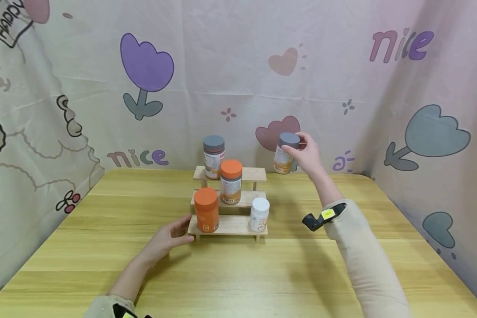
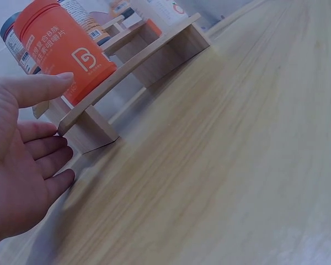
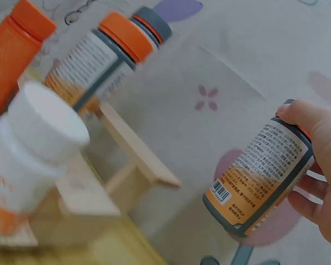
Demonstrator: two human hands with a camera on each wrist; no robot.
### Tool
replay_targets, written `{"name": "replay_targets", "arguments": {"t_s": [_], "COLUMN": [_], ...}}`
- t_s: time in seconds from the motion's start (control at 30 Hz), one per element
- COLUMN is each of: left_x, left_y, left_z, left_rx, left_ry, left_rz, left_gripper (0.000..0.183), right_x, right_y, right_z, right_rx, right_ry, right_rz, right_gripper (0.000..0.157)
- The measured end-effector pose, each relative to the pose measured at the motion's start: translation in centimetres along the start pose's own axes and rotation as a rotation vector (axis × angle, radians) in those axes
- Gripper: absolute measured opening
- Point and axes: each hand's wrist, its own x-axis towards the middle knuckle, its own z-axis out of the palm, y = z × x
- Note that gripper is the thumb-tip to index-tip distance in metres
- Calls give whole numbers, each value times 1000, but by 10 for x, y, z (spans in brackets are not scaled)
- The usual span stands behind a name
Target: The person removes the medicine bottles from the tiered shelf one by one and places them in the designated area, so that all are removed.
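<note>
My right hand [image 1: 307, 154] grips a grey-capped supplement bottle [image 1: 283, 159] near its cap, raised to the right of the top tier of a wooden stepped shelf [image 1: 234, 225]. In the right wrist view, the held bottle [image 3: 262, 171] tilts, with its printed label and barcode facing the camera. At the shelf's lower left end is my left hand [image 1: 168, 238], fingers extended, fingertips right at the bottom tier's edge. Close to its thumb in the left wrist view stands an orange bottle [image 2: 69, 52] on that tier.
Another grey-capped bottle [image 1: 213, 159] stands on the top tier's left. An orange-capped bottle [image 1: 231, 183] occupies the middle tier, and a small white bottle [image 1: 259, 215] the bottom tier's right end. Behind the wooden table [image 1: 238, 274] hangs a printed cloth [image 1: 222, 66].
</note>
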Motion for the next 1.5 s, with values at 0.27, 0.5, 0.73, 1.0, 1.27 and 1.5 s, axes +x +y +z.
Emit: {"name": "replay_targets", "arguments": {"t_s": [0.27,0.5,0.73,1.0,1.27,1.5], "left_x": [-1,-1,1,2,2,1], "left_y": [2,1,-2,-4,-4,-4], "left_z": [-1,0,1,1,1,1], "left_rx": [-14,-14,-28,-34,-42,-43], "left_ry": [-9,-14,3,2,7,6], "left_rz": [17,16,-4,-7,-12,-8], "left_gripper": [71,71,71,71,71,73], "right_x": [-13,-27,-38,-46,-50,-51], "right_y": [32,61,83,94,99,101], "right_z": [-16,-20,-17,-4,6,9], "right_rx": [-12,-66,-115,-151,-144,-136], "right_ry": [5,6,39,66,62,58], "right_rz": [61,90,121,158,175,200], "right_gripper": [49,51,54,49,49,53]}}
